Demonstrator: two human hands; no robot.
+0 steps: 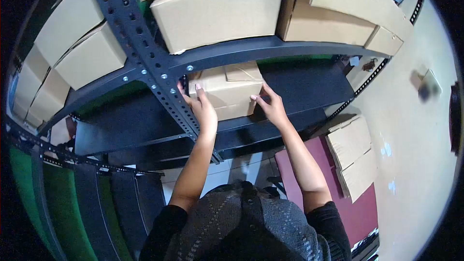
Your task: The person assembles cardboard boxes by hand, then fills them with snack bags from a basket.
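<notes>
Between my two hands is a closed cardboard box, resting at the front of a dark metal shelf beside the perforated upright. My left hand presses against the box's left side, its thumb lying on the front face and the other fingers partly hidden by the box and the post. On the opposite side, my right hand grips the right edge, with thumb on the front face and fingers along the side. The box's back is out of sight under the shelf above.
Large cardboard boxes line the upper shelf, with more boxes beyond the metal upright on the left. Flattened cardboard lies on a maroon surface at the right, next to a pale wall.
</notes>
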